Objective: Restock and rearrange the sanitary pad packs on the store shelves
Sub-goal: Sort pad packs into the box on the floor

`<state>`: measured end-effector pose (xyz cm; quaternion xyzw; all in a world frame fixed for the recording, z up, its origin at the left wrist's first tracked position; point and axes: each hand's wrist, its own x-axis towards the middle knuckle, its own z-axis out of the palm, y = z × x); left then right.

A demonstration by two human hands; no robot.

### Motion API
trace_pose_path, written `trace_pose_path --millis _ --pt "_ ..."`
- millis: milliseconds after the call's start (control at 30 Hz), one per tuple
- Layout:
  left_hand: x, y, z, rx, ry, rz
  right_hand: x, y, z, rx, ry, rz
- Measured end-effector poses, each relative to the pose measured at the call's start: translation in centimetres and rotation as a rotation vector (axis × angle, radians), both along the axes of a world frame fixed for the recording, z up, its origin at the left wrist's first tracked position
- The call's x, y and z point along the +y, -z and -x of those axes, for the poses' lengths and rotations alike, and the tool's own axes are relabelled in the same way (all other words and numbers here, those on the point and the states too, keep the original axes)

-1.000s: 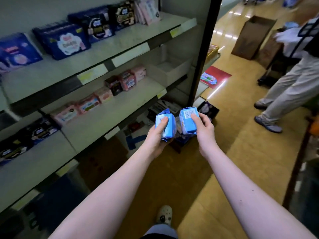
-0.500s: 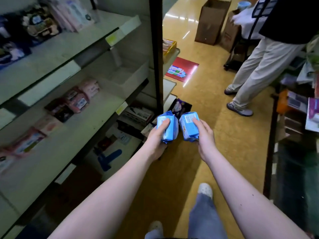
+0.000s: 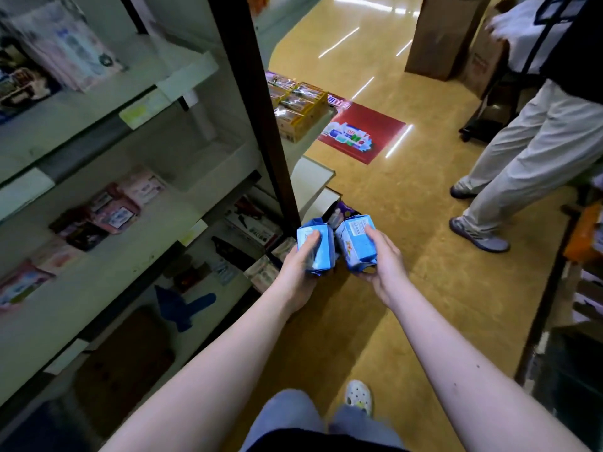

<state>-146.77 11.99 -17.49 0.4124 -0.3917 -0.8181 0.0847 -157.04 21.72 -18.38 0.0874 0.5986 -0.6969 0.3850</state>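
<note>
Blue film-wrapped pads, 2 packs, 1 in each hand, held out low in front of the body over the aisle floor (image 3: 424, 262), just past the dark upright post (image 3: 257, 119) at the end of the shelving.

The left hand (image 3: 298, 269) has its thumb across the upper face of the left pack (image 3: 325, 256) and the fingers curled underneath, so it's clamped on. The right hand (image 3: 381, 261) wraps the right pack (image 3: 354, 247) from the outer side, fingertips up by the printed label. The 2 packs sit very close at their inner edges; I can't tell if they actually touch.

Handling guess: these look light and squishy, soft padding under thin shiny film, with crimped end seams that crumple easily. Nothing breakable, but squeeze too hard and the pack dents and looks scruffy on display. I'd grip across the broad faces like this, not by the seam flaps, which could tear or slide out. The film is probably a bit slick, so 1 per hand seems sensible.

Middle shelf (image 3: 98, 288) on the left has pink packs (image 3: 114, 212) along its back. Another person (image 3: 535, 141) stands to the right, well apart.
</note>
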Motion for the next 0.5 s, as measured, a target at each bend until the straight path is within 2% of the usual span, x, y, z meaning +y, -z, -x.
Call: trace_pose_path --millis 267,500 --pt "-2.2 2.0 7.3 -0.061 -0.010 -0.001 -2.2 2.1 7.3 -0.104 -0.054 0.008" --pt "-7.6 4.4 16.3 -0.034 -0.027 -0.039 -7.7 3.6 16.8 -0.062 -0.105 -0.078"
